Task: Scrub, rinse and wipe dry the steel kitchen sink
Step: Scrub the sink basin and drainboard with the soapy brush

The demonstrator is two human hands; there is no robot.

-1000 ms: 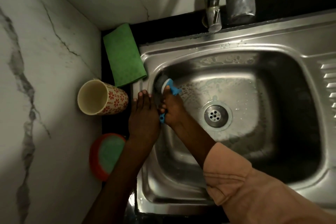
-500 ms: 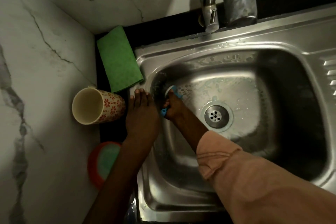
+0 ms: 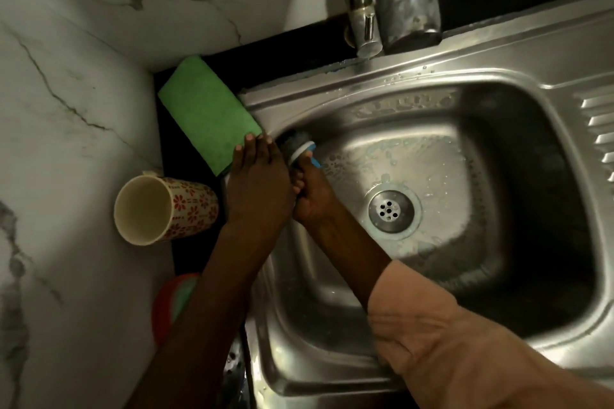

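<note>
We note the right hand (image 3: 310, 196) curled round a blue-handled scrub brush (image 3: 299, 148), bristles against the steel sink's (image 3: 332, 359) far-left inner corner | left hand (image 3: 257, 183) flat on the sink rim, fingers straight, tips touching a green cloth (image 3: 207, 109) | floral cup (image 3: 164, 209) lying left | tap (image 3: 392, 0) beyond.

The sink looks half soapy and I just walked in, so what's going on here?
A person is scrubbing the steel sink. Their right hand grips a blue-handled scrubber against the basin's upper left corner, while the left hand rests flat on the rim beside a green cloth. Suds cover the basin floor around the drain; no water is visibly running from the tap.
</note>
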